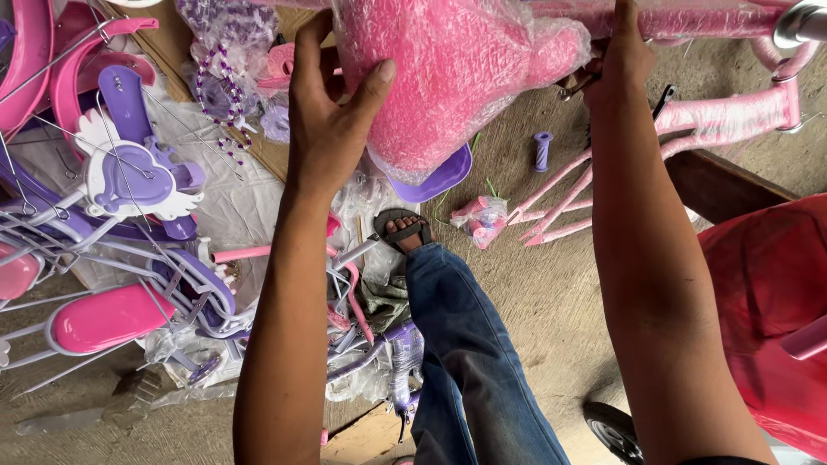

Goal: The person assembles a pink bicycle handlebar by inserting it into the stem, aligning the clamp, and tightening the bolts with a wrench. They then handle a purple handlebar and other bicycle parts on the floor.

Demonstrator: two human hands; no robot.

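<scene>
Nearest the camera: person's jeans leg (469, 344) running down to a sandalled foot (403, 231) on the concrete floor (534, 293), straight below the pink bike seat (448, 77). Left hand (332, 108) is on the left side of the seat, fingers (379, 82) spread and pressed flat on its bubble wrap, thumb across the front face. Right hand (622, 56) sits just right of the seat's narrow end, closed around something under the wrapped pink frame tube (689, 19); what it grips is hidden, can't tell. Seat is held up in the air, top centre, purple underside rim (444, 181) showing. Below-right of the seat, on the floor: purple handlebar grip (542, 151), small bag of pink parts (482, 220), wrapped pink frame stays (560, 207). Far left of the seat: pile of pink and purple bike parts (121, 215) on white sheeting. Far right of the seat: red plastic cover (767, 301).
</scene>
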